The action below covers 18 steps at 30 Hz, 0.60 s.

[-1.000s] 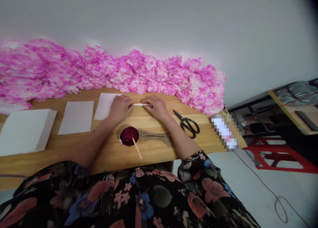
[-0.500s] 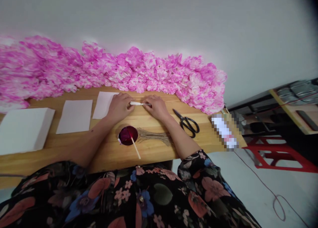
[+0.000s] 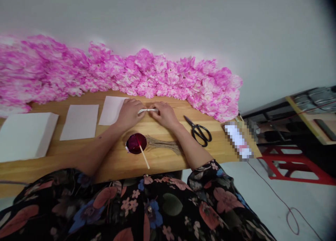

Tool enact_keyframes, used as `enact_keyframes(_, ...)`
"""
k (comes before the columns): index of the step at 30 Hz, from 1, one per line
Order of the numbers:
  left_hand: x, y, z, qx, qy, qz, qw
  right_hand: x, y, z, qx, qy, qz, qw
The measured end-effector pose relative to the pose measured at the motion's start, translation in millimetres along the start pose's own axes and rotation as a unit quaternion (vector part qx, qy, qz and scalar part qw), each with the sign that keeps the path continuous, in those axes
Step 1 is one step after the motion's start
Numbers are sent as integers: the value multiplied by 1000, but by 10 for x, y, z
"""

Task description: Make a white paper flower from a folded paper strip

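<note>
Nearest to you, just short of both wrists, a small dark red dish [image 3: 136,143] sat on the wooden table [image 3: 168,160] with a pale stick [image 3: 144,157] leaning out of it toward the near table edge. A bundle of thin brown wires [image 3: 164,145] lay touching the dish on its right, passing under your right forearm. The near edge of the table ran close below the stick's tip, so little bare wood remained on your side of the dish.

Your left hand [image 3: 128,114] and right hand [image 3: 166,114] rested knuckles-up on the table, near each other, fingers curled down. Between them you pinched a narrow white folded paper strip [image 3: 148,110], one end in each hand; it lay level, just above or on the wood, which the view did not settle.

Left of your left hand, a white sheet [image 3: 112,110] lay partly under it. A second white sheet [image 3: 79,121] lay beyond that with a strip of bare wood between, and a thick white paper stack [image 3: 26,136] lay farthest left. Right of your right hand, black scissors [image 3: 198,130] lay closed, near but not touching it, with open wood from there to the table's right edge.

Beyond both hands, a bank of pink paper flowers [image 3: 147,80] ran the full far edge against the wall, leaving only a narrow band of wood past your fingertips.
</note>
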<state>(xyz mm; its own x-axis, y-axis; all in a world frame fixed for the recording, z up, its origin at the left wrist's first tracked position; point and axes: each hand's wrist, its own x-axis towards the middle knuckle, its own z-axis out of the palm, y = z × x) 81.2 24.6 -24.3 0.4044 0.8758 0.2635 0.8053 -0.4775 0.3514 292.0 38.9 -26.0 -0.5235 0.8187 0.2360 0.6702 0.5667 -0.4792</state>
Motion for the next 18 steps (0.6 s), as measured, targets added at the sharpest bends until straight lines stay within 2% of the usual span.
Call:
enact_keyframes(7,-9,-6,25,-29,20,5,999,-25,-9,-3,22,8,-5,1000)
enact_keyframes(18,2,9,4,-38,0,-16,999,-27,-43,-19,15,11,0,1000)
